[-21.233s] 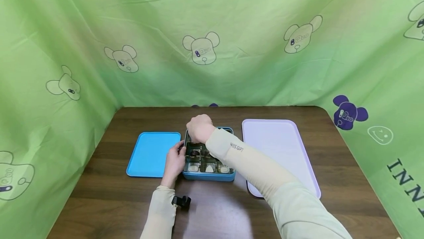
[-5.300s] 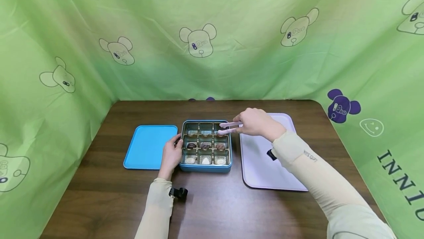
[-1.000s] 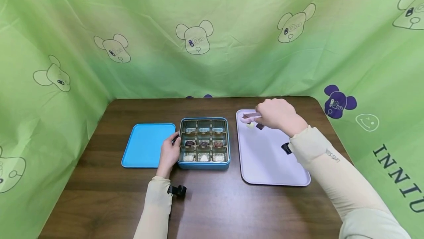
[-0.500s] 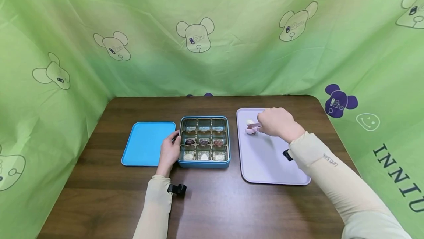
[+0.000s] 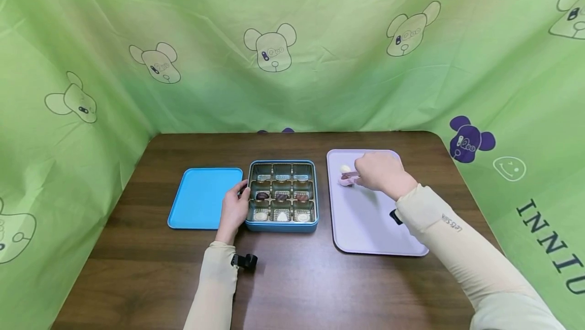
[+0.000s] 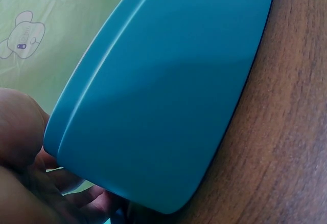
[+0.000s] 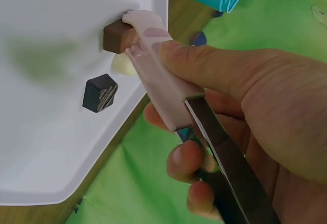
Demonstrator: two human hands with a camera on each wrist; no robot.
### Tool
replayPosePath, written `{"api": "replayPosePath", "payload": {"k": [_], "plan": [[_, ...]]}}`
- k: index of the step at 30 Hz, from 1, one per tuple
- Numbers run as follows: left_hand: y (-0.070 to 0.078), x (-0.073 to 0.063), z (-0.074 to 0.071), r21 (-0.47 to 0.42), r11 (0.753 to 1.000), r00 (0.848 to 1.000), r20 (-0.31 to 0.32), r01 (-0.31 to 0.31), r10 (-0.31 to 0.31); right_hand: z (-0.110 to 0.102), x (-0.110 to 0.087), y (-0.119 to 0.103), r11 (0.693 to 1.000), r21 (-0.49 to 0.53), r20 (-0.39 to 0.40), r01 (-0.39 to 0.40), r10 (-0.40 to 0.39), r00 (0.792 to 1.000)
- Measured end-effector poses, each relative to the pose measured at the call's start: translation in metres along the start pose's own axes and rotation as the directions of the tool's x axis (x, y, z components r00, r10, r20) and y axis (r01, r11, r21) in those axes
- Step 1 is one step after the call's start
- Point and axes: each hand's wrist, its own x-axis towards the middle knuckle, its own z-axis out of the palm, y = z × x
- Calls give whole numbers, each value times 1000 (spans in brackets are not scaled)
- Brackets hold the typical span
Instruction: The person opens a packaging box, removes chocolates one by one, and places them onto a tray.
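In the head view my right hand (image 5: pixel 378 170) grips pink-tipped tongs (image 5: pixel 349 178) low over the lilac tray (image 5: pixel 379 228). A brown chocolate (image 7: pixel 116 36) sits between the tong tips (image 7: pixel 145 22) in the right wrist view. Near it on the tray lie a dark striped chocolate (image 7: pixel 100 93) and a cream-white chocolate (image 5: pixel 345 169). My left hand (image 5: pixel 234 213) rests against the left side of the blue tin (image 5: pixel 282 227). The thumb (image 6: pixel 20 124) touches its corner. Chocolates sit in the tin's middle and front compartments, darker (image 5: pixel 262 196) and white (image 5: pixel 261 216).
A flat blue lid (image 5: pixel 205 199) lies left of the tin on the brown wooden table (image 5: pixel 292 284). The tray stands right of the tin across a narrow gap. A green printed curtain (image 5: pixel 320 66) hangs behind and on both sides.
Earlier the right hand worked over the tin's back row, then took the tongs rightward to the tray. Over the last second they came slightly nearer. The left hand stays at the tin.
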Motion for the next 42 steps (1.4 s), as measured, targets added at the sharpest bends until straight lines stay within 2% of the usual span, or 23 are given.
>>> {"api": "replayPosePath", "payload": {"k": [8,15,21,26,30,37,42], "plan": [[0,-1,1,-8,1000,1000,5,3,-3,0,-2,-1,999,36,11,-30,30,999],[-3,-1,1,-3,1000,1000,-5,-5,5,-4,-2,1,995,89,-47,-43,47,998],[-4,-2,1,-3,1000,1000,-5,-3,3,-11,-2,1,983,183,-66,-18,30,997],[-3,-2,0,-1,1000,1000,-9,-2,2,-20,-3,-7,979,205,-105,5,17,994],[-3,-1,1,2,1000,1000,-7,3,-3,-29,-3,-19,971,231,-131,60,-31,991],[0,-1,1,-1,1000,1000,-8,-5,5,-34,-2,-39,954,204,-137,220,-195,971],[-1,-1,2,-3,1000,1000,-9,-6,6,-37,1,-46,949,179,-110,260,-243,964]]}}
